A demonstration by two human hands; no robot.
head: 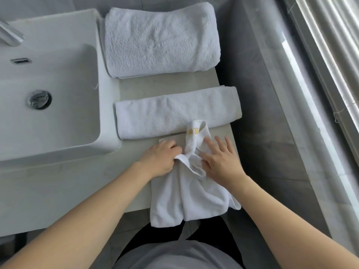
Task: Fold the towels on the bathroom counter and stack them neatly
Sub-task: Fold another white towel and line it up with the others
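Note:
A small white towel [191,193] with yellow embroidery lies rumpled at the counter's near edge, its lower part hanging over the front. My left hand [162,158] grips a bunched fold at its left side. My right hand [219,158] lies flat on the towel's upper right part, fingers straight and spread. Just beyond, a folded white towel [174,113] lies across the counter [167,84]. A thicker folded white towel [161,39] sits at the back.
A white sink basin [58,98] with a metal drain takes up the left side, and a chrome tap [10,34] shows at the far left. Grey floor tiles and a window frame [320,55] run along the right of the counter.

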